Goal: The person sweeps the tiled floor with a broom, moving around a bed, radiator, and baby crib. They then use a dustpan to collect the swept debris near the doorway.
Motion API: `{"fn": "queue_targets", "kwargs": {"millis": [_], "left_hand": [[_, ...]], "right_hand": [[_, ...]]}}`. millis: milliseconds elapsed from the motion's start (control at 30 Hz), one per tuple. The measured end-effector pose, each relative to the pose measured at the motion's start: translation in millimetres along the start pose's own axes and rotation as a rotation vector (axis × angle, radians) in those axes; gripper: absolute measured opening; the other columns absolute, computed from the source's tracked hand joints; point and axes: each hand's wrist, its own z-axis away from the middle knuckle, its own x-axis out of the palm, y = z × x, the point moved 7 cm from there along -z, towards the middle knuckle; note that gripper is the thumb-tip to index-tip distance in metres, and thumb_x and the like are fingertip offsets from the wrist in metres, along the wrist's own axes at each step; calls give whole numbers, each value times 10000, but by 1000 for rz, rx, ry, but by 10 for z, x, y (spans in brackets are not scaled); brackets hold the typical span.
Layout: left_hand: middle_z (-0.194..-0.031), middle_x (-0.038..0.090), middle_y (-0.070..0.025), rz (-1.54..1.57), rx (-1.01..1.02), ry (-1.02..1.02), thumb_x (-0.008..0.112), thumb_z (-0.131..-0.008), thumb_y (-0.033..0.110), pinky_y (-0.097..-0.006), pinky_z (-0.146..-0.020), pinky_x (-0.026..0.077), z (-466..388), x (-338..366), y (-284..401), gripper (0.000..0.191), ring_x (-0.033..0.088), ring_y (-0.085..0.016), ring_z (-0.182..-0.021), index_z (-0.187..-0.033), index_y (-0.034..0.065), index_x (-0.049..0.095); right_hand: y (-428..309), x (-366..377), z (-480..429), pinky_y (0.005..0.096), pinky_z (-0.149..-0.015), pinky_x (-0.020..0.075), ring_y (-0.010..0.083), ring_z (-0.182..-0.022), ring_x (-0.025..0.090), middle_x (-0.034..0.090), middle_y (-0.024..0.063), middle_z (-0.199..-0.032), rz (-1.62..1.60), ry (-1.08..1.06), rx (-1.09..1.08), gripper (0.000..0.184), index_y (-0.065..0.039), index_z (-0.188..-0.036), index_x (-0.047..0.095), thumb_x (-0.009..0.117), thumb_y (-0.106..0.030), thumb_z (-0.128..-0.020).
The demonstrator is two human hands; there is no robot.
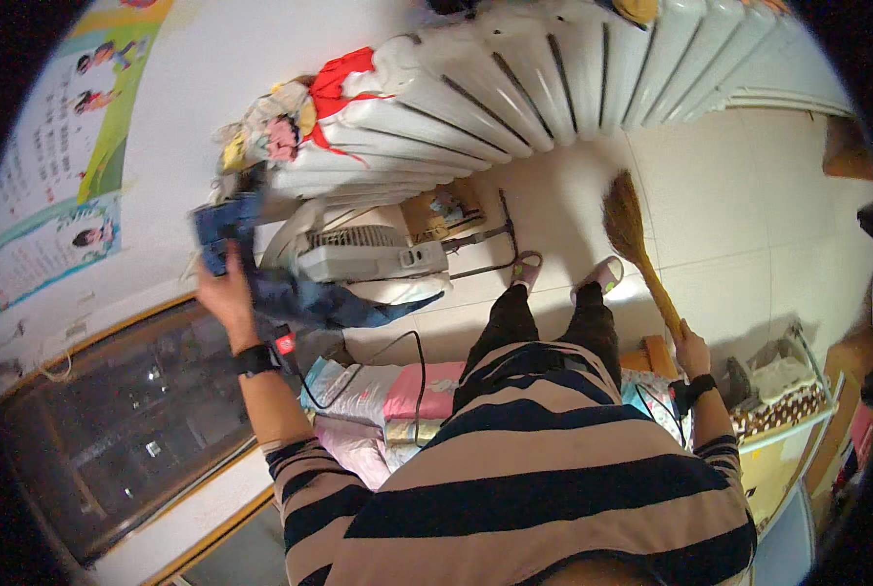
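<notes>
My left hand [224,289] grips the edge of a dark blue denim garment [334,302] beside the end of the radiator; motion blurs the cloth here. The garment trails down along the near side of a grey-and-white electric fan [367,262]. On the other side, my right hand [691,351] is closed around the wooden handle of a straw broom [624,220]. The broom points away from me, its bristles towards the radiator, over the tiled floor [707,198]. Whether the bristles touch the tiles is hard to tell.
A white column radiator [524,95] lines the wall, with a red cloth [339,73] and other small fabrics hung on its left end. A cardboard box [443,209] sits behind the fan. A dark-topped cabinet [136,410] stands left; wrapped packs [421,388] and a wheeled rack [781,432] are near me.
</notes>
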Motion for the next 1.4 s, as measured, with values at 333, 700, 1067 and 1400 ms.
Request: {"fn": "queue_targets", "kwargs": {"millis": [333,700,1067,1400], "left_hand": [[-1077,606,-210,6,-175,-978,589,-745,632,-354,-907,392,250,1158,76,776,562,-291,-1033,-1122,-46,580],[-1042,598,-289,-105,-249,-818,510,-723,720,-400,-892,405,81,1130,-12,865,565,-383,-1031,-1063,-70,606],[-981,567,-64,576,-511,-969,448,-908,507,-277,-682,408,375,1050,284,576,515,-163,-788,-1204,15,506],[-1251,501,-145,390,246,-570,482,-941,238,-347,-1011,293,481,303,1381,383,440,-231,-1166,-1214,-31,495]], "right_hand": [[80,27,159,490,-685,490,412,-800,609,630,231,-888,-8,-3,79,477,-193,-1334,416,438,-399,-904],[-10,3,114,503,-680,480,402,-817,609,627,242,-898,-78,66,34,438,-150,-1278,478,436,-387,-912],[-179,43,100,478,-651,483,360,-750,618,635,158,-806,-41,4,1,341,-105,-1179,506,480,-254,-873],[1198,-151,-263,392,-747,534,263,-962,617,615,94,-1090,88,-119,499,414,-173,-1318,414,451,-151,-907]]}}
